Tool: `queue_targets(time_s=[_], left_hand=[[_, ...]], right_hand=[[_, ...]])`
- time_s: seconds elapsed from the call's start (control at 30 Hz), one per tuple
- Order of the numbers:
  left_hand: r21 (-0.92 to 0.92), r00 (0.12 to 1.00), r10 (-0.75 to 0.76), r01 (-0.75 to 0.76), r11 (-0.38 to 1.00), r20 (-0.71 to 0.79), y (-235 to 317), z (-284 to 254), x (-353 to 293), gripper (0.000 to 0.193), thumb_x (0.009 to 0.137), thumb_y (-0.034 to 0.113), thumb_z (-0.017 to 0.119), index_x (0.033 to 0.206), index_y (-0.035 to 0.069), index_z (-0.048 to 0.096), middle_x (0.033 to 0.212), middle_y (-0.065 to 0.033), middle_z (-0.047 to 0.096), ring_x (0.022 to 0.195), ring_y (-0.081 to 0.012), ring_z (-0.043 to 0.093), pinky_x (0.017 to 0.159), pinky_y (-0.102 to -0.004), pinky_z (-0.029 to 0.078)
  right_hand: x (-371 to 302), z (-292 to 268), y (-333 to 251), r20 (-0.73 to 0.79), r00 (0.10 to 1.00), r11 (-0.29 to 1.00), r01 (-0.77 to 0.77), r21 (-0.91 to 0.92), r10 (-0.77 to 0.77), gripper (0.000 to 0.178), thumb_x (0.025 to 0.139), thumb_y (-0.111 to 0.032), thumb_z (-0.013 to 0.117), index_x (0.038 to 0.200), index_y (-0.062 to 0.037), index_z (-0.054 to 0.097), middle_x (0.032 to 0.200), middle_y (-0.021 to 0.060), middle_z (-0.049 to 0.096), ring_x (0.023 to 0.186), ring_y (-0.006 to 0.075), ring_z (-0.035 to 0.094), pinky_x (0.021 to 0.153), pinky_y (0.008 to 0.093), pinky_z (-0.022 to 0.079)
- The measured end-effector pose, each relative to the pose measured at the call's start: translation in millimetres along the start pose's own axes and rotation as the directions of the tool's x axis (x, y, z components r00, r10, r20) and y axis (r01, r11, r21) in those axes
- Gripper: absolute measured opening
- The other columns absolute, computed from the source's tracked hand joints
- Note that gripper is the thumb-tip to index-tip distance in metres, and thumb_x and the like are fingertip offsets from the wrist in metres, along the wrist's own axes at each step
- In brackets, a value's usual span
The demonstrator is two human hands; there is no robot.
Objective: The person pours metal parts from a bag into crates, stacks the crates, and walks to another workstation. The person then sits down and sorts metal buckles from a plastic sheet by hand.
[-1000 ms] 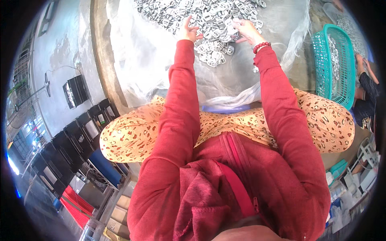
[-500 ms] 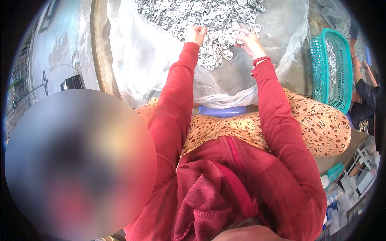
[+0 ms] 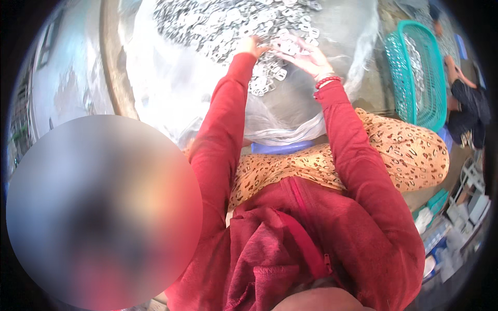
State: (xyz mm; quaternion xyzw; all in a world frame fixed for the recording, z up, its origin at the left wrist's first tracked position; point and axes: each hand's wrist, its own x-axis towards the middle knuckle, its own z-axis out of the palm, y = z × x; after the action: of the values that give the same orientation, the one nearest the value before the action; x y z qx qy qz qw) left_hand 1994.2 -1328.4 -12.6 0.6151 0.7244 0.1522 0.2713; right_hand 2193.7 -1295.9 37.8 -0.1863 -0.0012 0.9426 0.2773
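Observation:
Small silver-grey buckles (image 3: 207, 23) lie in a wide heap on clear plastic sheeting in front of me. Over the heap's near part is my left hand (image 3: 251, 46), its fingers drawn together; motion blur hides what they pinch, if anything. My right hand (image 3: 306, 58), with red beads at the wrist, is turned partly palm up just to the right. Several buckles (image 3: 288, 47) rest on its palm and fingers, which reach toward the left fingertips. Below both hands, a few loose buckles (image 3: 261, 85) form the near tip of the heap.
A teal plastic basket (image 3: 398, 78) with buckles inside stands at the right. Beyond it another person's arm and dark clothing (image 3: 467, 101) show. A wooden edge (image 3: 110, 62) runs along the left. Something blue (image 3: 282, 148) lies at the sheeting's near edge. A blurred disc covers the lower left.
My right hand has moved left toward my left hand and turned its palm up, now bearing several buckles. The whole view has shifted slightly.

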Motion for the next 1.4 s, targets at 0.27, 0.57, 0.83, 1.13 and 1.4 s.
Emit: queue_targets(time_s=[0.27, 0.57, 0.83, 1.13, 1.4], left_hand=[[0.400, 0.997, -0.068, 0.074, 0.914, -0.029, 6, -41, -9, 0.033, 0.069, 0.034, 0.061, 0.092, 0.010, 0.060, 0.097, -0.0190, 0.053, 0.080, -0.0349, 0.056, 0.069, -0.0407, 0.046], [0.288, 0.896, 0.442, -0.434, 0.854, 0.041, 135, -79, -17, 0.020, 0.065, 0.023, 0.062, 0.084, 0.016, 0.062, 0.093, -0.0128, 0.051, 0.090, -0.0298, 0.049, 0.077, -0.0358, 0.040], [-0.366, 0.928, 0.189, -0.306, 0.879, -0.322, 99, -101, -5, 0.028, 0.072, 0.017, 0.060, 0.099, 0.010, 0.057, 0.095, -0.0137, 0.053, 0.083, -0.0277, 0.054, 0.072, -0.0352, 0.043], [0.389, 0.937, 0.346, -0.303, 0.870, -0.046, 18, 33, -27, 0.049, 0.063, 0.015, 0.067, 0.109, 0.025, 0.052, 0.097, -0.0116, 0.055, 0.089, -0.0188, 0.055, 0.070, -0.0301, 0.047], [-0.936, 0.948, -0.262, 0.248, 0.248, 0.182, -21, -15, -31, 0.029, 0.075, 0.013, 0.062, 0.102, 0.003, 0.054, 0.078, -0.0049, 0.059, 0.053, -0.0129, 0.055, 0.043, -0.0218, 0.045]], right_hand=[[13, -28, 24, -0.123, 0.834, -0.232, -0.287, -0.929, -0.537, 0.042, 0.075, -0.002, 0.040, 0.117, 0.0051, 0.036, 0.094, 0.0264, 0.052, 0.081, 0.0344, 0.055, 0.069, 0.0365, 0.048], [1, 28, 15, -0.189, 0.973, 0.933, 0.185, 0.310, -0.130, 0.034, 0.083, -0.030, 0.047, 0.106, -0.0044, 0.048, 0.104, 0.0176, 0.047, 0.093, 0.0356, 0.048, 0.081, 0.0459, 0.042], [-115, 59, -131, 0.390, 0.542, 0.668, 0.611, 0.425, -0.744, 0.059, 0.082, -0.039, 0.038, 0.121, 0.0046, 0.031, 0.123, 0.0219, 0.037, 0.113, 0.0369, 0.035, 0.092, 0.0449, 0.034], [-16, 51, -103, 0.009, 0.802, 0.565, 0.428, -0.705, -0.597, 0.064, 0.081, -0.024, 0.049, 0.132, -0.0071, 0.015, 0.125, 0.0171, 0.038, 0.116, 0.0349, 0.034, 0.094, 0.0454, 0.030], [39, -36, 25, 0.080, 0.938, -0.836, -0.259, -0.484, -0.337, 0.064, 0.062, -0.016, 0.068, 0.118, -0.0086, 0.039, 0.110, 0.0260, 0.042, 0.094, 0.0331, 0.048, 0.073, 0.0407, 0.045]])
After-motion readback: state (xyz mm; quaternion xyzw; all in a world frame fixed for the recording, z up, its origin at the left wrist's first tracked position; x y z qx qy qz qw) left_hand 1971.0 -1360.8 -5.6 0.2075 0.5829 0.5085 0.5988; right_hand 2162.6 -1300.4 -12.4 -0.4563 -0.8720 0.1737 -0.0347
